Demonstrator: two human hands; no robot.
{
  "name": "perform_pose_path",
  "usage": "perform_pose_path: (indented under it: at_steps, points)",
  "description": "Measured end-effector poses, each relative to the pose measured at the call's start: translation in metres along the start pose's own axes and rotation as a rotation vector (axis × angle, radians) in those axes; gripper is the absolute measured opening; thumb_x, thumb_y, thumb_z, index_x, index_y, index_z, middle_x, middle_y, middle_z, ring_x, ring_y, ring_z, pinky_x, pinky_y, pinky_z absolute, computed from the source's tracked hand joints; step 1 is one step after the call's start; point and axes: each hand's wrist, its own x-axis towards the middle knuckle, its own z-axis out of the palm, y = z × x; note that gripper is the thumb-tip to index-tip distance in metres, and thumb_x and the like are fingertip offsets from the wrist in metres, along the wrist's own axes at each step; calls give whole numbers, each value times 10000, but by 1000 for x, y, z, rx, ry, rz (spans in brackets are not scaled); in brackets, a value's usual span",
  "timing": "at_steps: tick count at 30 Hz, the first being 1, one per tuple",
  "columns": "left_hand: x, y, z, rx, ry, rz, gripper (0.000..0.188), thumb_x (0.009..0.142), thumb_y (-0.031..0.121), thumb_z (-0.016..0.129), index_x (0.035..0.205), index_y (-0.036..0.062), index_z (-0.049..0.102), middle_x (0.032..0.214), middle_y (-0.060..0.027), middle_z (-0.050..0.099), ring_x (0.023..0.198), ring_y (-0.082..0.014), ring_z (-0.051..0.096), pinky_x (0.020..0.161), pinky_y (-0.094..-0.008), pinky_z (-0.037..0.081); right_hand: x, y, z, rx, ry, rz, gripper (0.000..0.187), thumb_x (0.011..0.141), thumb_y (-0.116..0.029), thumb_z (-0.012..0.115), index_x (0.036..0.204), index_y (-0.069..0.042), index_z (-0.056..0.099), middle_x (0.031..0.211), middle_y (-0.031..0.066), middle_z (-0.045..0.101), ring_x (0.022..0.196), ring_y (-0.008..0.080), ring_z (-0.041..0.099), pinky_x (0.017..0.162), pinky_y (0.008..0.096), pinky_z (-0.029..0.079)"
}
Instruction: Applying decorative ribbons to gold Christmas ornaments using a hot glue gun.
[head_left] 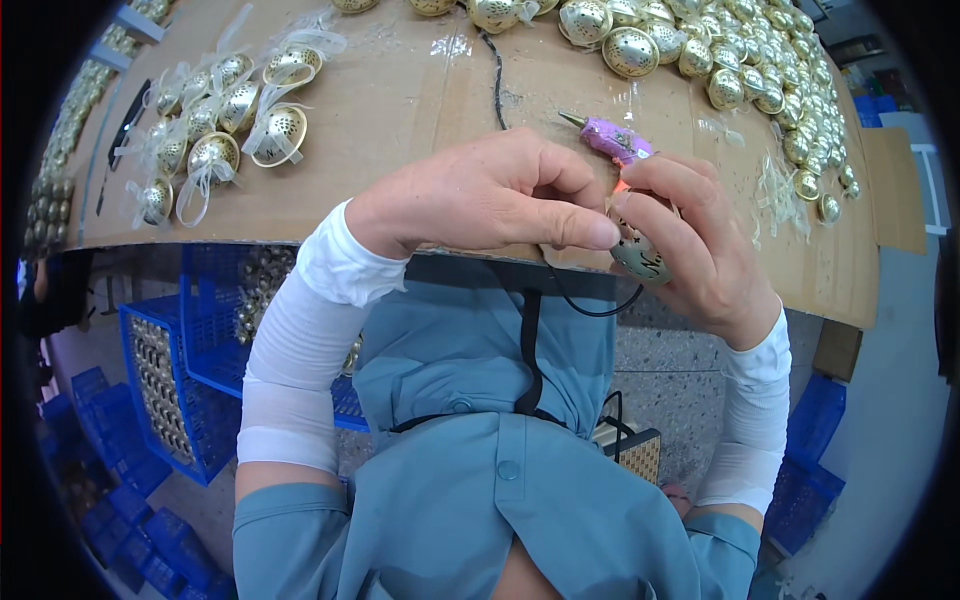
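My right hand [700,235] is closed round a small pale gold ornament ball [640,262] with dark cut-outs and lettering, held at the table's front edge. From the left, my left hand [490,195] reaches across with its thumb stretched to the ball's upper side. Its fingers are curled in a pinch beside the thumb; what they hold, if anything, is hidden. Just beyond both hands lies a purple hot glue gun [612,138] with a metal nozzle pointing up and left. An orange part of it shows near my right fingertips.
Cardboard covers the table [400,120]. Gold ornaments with sheer ribbons [215,155] sit at the left; a large pile of gold ornaments [720,60] fills the far right. Loose ribbons [780,190] lie at right. A black cord [497,80] crosses the middle. Blue crates [165,390] stand below left.
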Motion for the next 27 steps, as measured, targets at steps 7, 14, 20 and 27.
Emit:
perform_pose_path:
  at_steps: [7, 14, 20, 27]
  points:
    - [-1, -30, 12, -431, 171, 196, 265, 887, 295, 566, 834, 42, 625, 722, 16, 556, 678, -49, 487, 611, -206, 408, -1, -1, 3, -4, 68, -71, 327, 647, -43, 620, 967, -4, 567, 987, 132, 546, 845, 293, 566, 689, 353, 509]
    - [-1, -46, 50, -1233, 198, 345, 292, 930, 269, 481, 1147, 75, 512, 908, -30, 557, 768, -97, 505, 739, -245, 429, -6, -10, 11, -140, 144, -122, 397, 645, -47, 665, 1024, -67, 545, 1028, 130, 534, 814, 273, 577, 628, 326, 518]
    - [-8, -40, 55, -842, 471, 422, 561, 914, 118, 484, 1408, 141, 219, 1012, -74, 561, 896, -133, 535, 835, -291, 430, -12, -11, 12, -180, 147, -104, 425, 659, -34, 668, 1058, -93, 534, 1047, 129, 526, 849, 276, 568, 621, 326, 516]
    - [-17, -44, 54, -457, 489, 423, 720, 847, -32, 522, 1432, 129, 134, 965, -93, 588, 882, -120, 540, 802, -254, 436, -16, -15, 17, -264, 157, -70, 435, 662, -18, 657, 1072, -105, 539, 1057, 128, 514, 890, 259, 551, 617, 315, 510]
